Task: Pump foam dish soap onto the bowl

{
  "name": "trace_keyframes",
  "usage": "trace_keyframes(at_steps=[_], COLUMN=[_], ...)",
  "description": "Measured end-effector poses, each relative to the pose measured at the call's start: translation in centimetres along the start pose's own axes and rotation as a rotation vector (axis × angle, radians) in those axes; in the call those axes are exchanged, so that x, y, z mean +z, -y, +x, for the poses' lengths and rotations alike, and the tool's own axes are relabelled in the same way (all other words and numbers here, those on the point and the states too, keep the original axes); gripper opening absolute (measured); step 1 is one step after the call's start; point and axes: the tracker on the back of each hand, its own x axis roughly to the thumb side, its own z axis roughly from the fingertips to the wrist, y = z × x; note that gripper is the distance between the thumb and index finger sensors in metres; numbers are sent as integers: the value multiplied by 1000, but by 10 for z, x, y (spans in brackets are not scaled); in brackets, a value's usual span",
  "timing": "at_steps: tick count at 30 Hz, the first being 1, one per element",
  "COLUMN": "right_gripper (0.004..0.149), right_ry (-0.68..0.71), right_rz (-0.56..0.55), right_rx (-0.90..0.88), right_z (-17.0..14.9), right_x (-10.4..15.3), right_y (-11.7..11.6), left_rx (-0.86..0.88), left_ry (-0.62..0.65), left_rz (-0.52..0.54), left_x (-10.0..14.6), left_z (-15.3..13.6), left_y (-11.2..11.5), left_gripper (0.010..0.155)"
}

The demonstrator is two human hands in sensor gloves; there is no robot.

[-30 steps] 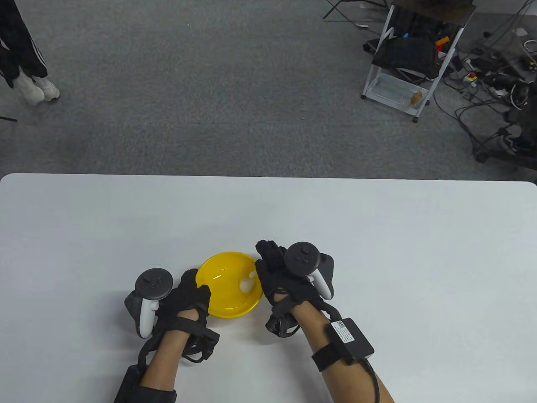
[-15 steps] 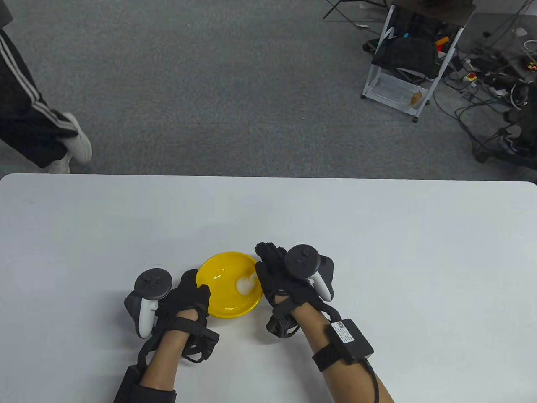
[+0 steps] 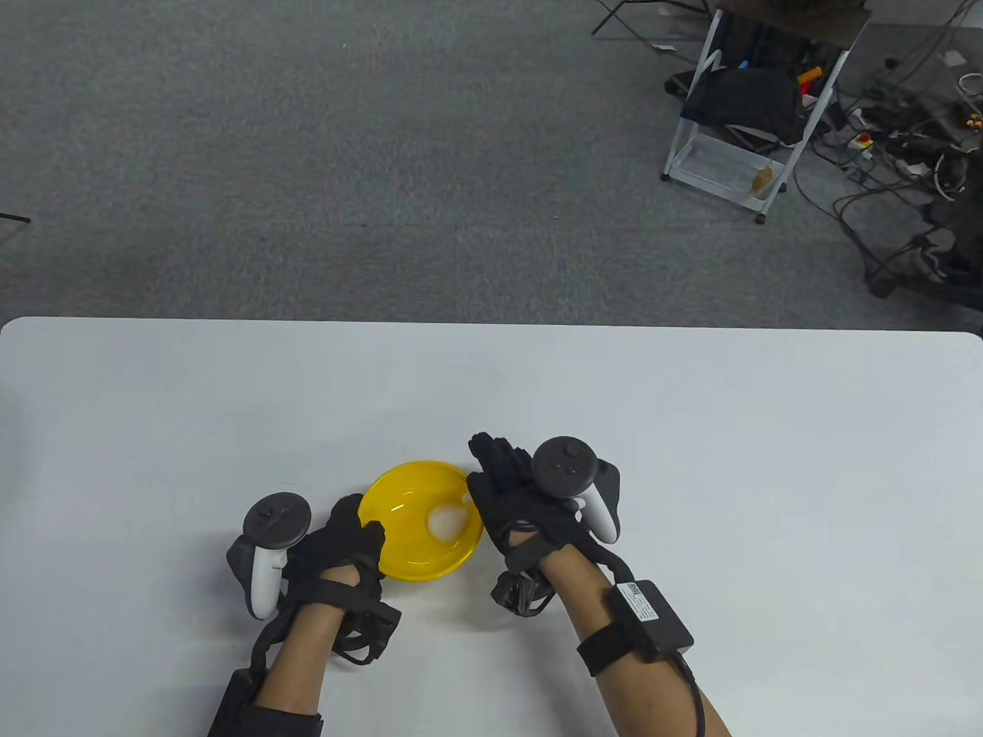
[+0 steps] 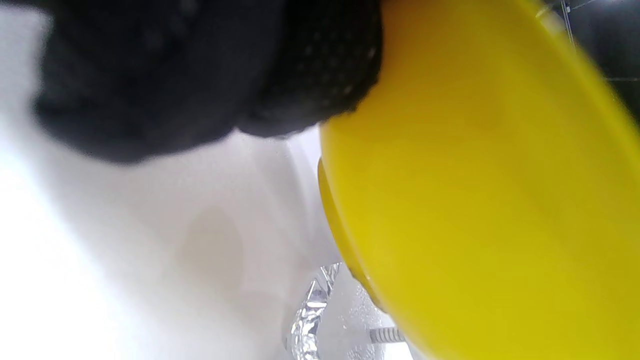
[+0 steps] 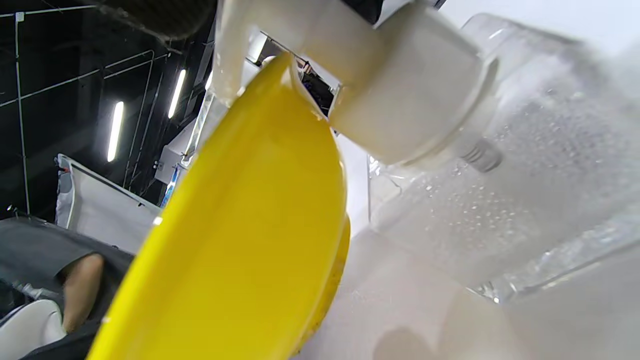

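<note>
- The left hand [image 3: 338, 541] is resting curled fingers [image 4: 310, 75] against the yellow bowl [image 3: 418, 522].
- The right hand [image 3: 522, 514] is covering the pump [image 5: 395, 85]; its grip cannot be told.
- White foam [image 3: 445, 520] is lying in the bowl, beside the right fingers.

Black gloves, strapped grey-white trackers, bare forearms, a cabled wrist box.

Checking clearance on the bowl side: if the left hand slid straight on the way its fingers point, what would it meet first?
The left hand already touches the yellow bowl at its near-left rim. Pushing on would shove the bowl toward the soap bottle under the right hand, though depth is unclear.
</note>
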Motion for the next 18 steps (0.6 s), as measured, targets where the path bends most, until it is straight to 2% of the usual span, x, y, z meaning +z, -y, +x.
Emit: trace_keyframes(at_steps=[5,9,14,18], right_gripper=[71,73,77,78], right_ry=[32,7,-46,-43], right_rz=[-118,-186,-211,-241], right_rx=[95,213,358,353], right_z=[-11,-33,-67,-91], right_x=[24,59,104,127], right_y=[21,38,48,48], left_rx=[-2,-3,1,-14], left_ry=[1,4,8,1], left_rz=[1,1,9,21], left_x=[0,0,0,0], left_z=[0,0,-1,-3], left_y=[0,0,-1,-4], left_gripper=[60,60,60,60])
